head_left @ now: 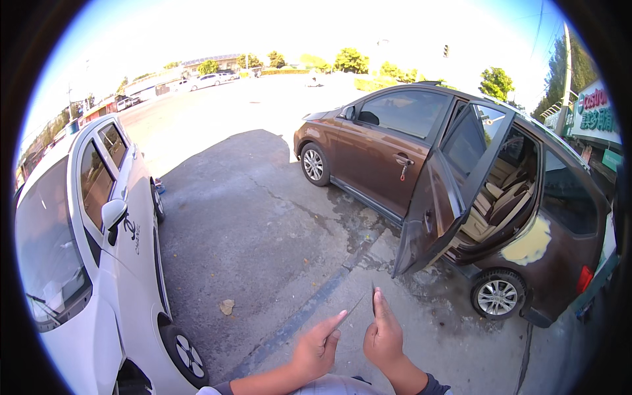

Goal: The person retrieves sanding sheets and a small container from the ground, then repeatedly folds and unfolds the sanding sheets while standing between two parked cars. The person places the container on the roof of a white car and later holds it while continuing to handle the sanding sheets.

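Observation:
My left hand [316, 345] is closed in a pinch at the lower middle. From its fingertips a thin, dark, flat blade [355, 305] slants up to the right, seen nearly edge-on. Beside it, my right hand [384, 336] is raised with its fingers pressed together round another thin dark blade [374, 293], whose edge points upward. The two hands are apart, and the blades' tips come close to each other. Both are too narrow in this view to tell their exact kind. Ahead to the right stands a brown car [375, 148] with a pale yellow filler patch [528, 242] above its rear wheel.
The brown car's rear door [431, 210] hangs open toward me, showing beige seats [494, 201]. A key dangles from the front door handle [403, 164]. A white car [99, 283] stands close on the left. Grey, partly wet paving [230, 217] lies between them, with a dry leaf [227, 307].

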A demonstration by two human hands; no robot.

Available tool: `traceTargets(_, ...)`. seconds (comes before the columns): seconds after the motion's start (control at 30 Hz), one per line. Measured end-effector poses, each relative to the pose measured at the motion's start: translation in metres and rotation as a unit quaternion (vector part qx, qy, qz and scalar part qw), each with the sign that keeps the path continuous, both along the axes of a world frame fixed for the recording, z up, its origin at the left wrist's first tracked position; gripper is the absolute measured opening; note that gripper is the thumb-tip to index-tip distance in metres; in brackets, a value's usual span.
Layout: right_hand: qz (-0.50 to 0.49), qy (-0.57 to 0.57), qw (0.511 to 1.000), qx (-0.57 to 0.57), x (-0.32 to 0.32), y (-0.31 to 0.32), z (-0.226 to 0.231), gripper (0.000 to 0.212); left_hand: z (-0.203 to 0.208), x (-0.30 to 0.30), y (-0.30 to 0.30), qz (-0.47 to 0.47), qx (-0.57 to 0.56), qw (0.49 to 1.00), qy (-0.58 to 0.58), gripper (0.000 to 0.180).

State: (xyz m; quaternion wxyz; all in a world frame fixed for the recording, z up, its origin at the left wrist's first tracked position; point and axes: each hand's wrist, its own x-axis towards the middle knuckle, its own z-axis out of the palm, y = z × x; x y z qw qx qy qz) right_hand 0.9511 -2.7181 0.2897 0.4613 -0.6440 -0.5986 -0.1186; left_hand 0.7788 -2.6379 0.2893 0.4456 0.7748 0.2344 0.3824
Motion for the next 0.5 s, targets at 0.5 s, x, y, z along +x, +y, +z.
traceTargets(0.5,0.060,-0.035,0.997,-0.037,-0.017,0.007,0.000,0.069,-0.004,-0.003,0.000,0.002,0.066,0.997,-0.030,0.043)
